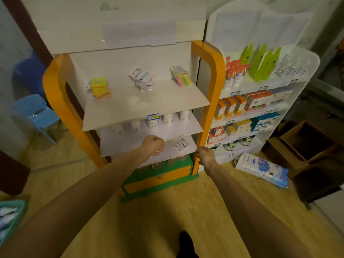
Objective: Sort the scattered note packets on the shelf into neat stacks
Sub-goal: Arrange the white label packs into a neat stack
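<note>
Three piles of note packets stand on the top shelf (149,103) of the orange-framed rack: yellow and orange packets (100,88) at the left, white packets (142,80) in the middle, pink and green packets (181,76) at the right. One white packet (181,144) lies alone on the third shelf down. My left hand (153,146) hovers with curled fingers just left of that packet and holds nothing. My right hand (204,155) is by the orange right post (206,108), fingers loosely bent, touching or nearly touching it.
White bottles (152,122) line the second shelf. Glass cups (167,162) sit on the green and orange base. A white rack with boxes and tubes (260,101) stands to the right. A tissue pack (262,167) and cardboard boxes (301,144) lie on the floor; a blue stool (35,116) stands left.
</note>
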